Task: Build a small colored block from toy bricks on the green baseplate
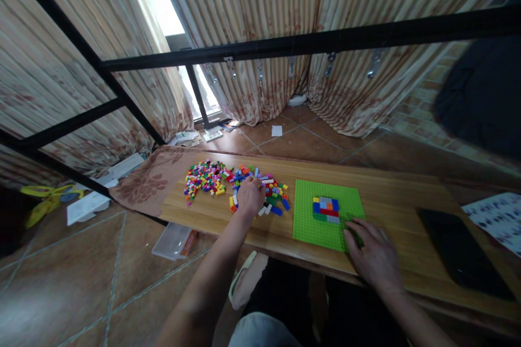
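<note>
My left hand (250,196) reaches into a pile of mixed building bricks (277,210), its fingers drawn together and pointing down. Whatever is between those fingertips is hidden by the hand. A green baseplate (307,227) lies to the right of the pile. On it sits a small flat block of joined bricks (326,210) in blue, red, yellow, green, orange and grey. My right hand (376,252) rests at the near right corner of the baseplate, thumb and fingers apart, touching the plate with no brick visible in them.
A heap of smaller colourful bricks (205,178) lies at the left of the wooden table (391,195). A black tablet-like slab (462,252) and a printed sheet (496,219) are at the right. A clear plastic box (173,241) is below the table; a black metal bar (285,44) crosses beyond.
</note>
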The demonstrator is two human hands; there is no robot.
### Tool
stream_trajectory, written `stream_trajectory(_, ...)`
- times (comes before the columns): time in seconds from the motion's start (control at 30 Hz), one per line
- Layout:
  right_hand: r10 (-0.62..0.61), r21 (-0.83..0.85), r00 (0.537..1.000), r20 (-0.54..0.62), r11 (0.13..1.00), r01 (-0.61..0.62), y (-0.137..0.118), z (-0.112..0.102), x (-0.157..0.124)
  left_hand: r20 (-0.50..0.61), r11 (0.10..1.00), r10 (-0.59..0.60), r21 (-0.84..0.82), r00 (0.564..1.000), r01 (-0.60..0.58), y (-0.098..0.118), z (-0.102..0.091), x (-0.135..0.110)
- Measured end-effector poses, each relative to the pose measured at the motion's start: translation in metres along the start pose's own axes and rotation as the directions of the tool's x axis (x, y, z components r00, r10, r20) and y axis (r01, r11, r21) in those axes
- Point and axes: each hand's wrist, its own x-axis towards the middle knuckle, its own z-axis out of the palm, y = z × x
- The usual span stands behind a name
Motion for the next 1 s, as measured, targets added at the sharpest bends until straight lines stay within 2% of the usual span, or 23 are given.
stream_trajectory(0.1, -0.005, -0.008, 1.000, 0.002, 1.000, 0.005, 0.001, 0.001, 0.000, -0.081, 0.973, -0.051, -0.227, 0.995, 0.032, -0.002, -0.001, -0.005)
stream_trajectory(0.17, -0.006, -0.003, 1.000, 0.004, 1.000, 0.006, 0.002, 0.001, -0.001, -0.085, 0.856, -0.139, -0.511, 0.987, 0.076, -0.002, -0.002, -0.011)
stream_trajectory(0.2, -0.005, 0.001, 1.000, 0.004, 1.000, 0.005, 0.002, 0.002, -0.001, -0.046, 0.738, -0.181, -0.667, 0.982, 0.105, 0.000, -0.003, -0.015)
stream_trajectory(0.27, 0.003, 0.003, 1.000, 0.005, 1.000, -0.003, 0.002, 0.002, -0.001, 0.089, 0.398, -0.215, -0.902, 0.973, 0.171, 0.006, -0.007, -0.023)
stream_trajectory(0.33, 0.011, -0.002, 1.000, 0.005, 1.000, -0.011, 0.001, 0.002, -0.001, 0.231, 0.054, -0.170, -0.968, 0.958, 0.243, 0.013, -0.014, -0.032)
stream_trajectory(0.37, 0.013, -0.006, 1.000, 0.004, 1.000, -0.013, 0.001, 0.002, -0.001, 0.289, -0.077, -0.132, -0.957, 0.948, 0.280, 0.017, -0.018, -0.035)
stream_trajectory(0.43, 0.016, -0.008, 1.000, 0.001, 1.000, -0.016, 0.000, 0.001, 0.000, 0.357, -0.237, -0.059, -0.912, 0.932, 0.334, 0.024, -0.027, -0.041)
stream_trajectory(0.5, 0.020, -0.006, 1.000, -0.001, 1.000, -0.020, -0.001, 0.001, 0.000, 0.380, -0.292, -0.017, -0.886, 0.925, 0.359, 0.029, -0.034, -0.045)
stream_trajectory(0.6, 0.033, 0.008, 0.999, 0.003, 0.999, -0.033, -0.002, 0.001, 0.000, 0.373, -0.246, -0.021, -0.901, 0.927, 0.357, 0.035, -0.035, -0.047)
stream_trajectory(0.67, 0.045, 0.015, 0.999, 0.006, 0.999, -0.045, -0.003, 0.000, 0.001, 0.356, -0.126, -0.038, -0.929, 0.934, 0.349, 0.041, -0.028, -0.046)
stream_trajectory(0.77, 0.053, 0.019, 0.999, 0.010, 0.998, -0.053, -0.005, -0.002, 0.002, 0.300, 0.191, -0.015, -0.935, 0.954, 0.298, 0.055, -0.011, -0.044)
stream_trajectory(0.83, 0.054, 0.022, 0.998, 0.010, 0.998, -0.055, -0.006, -0.003, 0.002, 0.243, 0.436, 0.051, -0.878, 0.969, 0.197, 0.068, 0.002, -0.040)
stream_trajectory(0.9, 0.058, 0.022, 0.998, 0.015, 0.998, -0.058, -0.007, -0.003, 0.003, 0.187, 0.645, 0.115, -0.761, 0.976, 0.070, 0.082, 0.014, -0.035)
stream_trajectory(1.0, 0.062, 0.015, 0.997, 0.035, 0.998, -0.063, -0.007, -0.004, 0.003, 0.167, 0.844, 0.185, -0.532, 0.968, -0.069, 0.100, 0.028, -0.026)
